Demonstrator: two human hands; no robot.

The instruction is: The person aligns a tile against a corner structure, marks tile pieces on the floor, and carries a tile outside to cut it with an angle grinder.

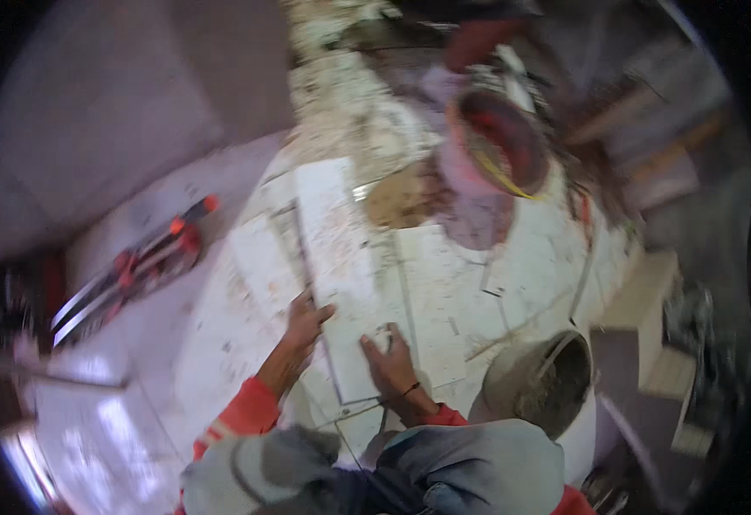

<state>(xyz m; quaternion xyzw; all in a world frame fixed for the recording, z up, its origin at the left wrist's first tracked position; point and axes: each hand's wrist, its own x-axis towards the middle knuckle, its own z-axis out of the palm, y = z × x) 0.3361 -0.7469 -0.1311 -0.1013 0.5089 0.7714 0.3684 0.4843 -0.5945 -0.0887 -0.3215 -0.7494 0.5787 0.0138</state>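
Observation:
A long white plank-shaped tile (337,249), dusty with brownish crumbs, lies in front of me and points away from my knees. My left hand (305,324) grips its left edge, with the thumb on top and the other fingers curled at the side. Nearer to me, my right hand (390,365) holds the right edge, its thumb also over the face. The undersides of both hands are hidden. To either side lie similar white pieces, one on the left (264,257) and one on the right (431,292). The picture is blurred.
A pinkish bucket (453,167) with something yellow at its rim stands ahead right. Near my right knee is a grey bucket (513,382) with grey material inside. A red and silver tile cutter (135,266) lies left. Stacked boxes (650,326) stand at the right.

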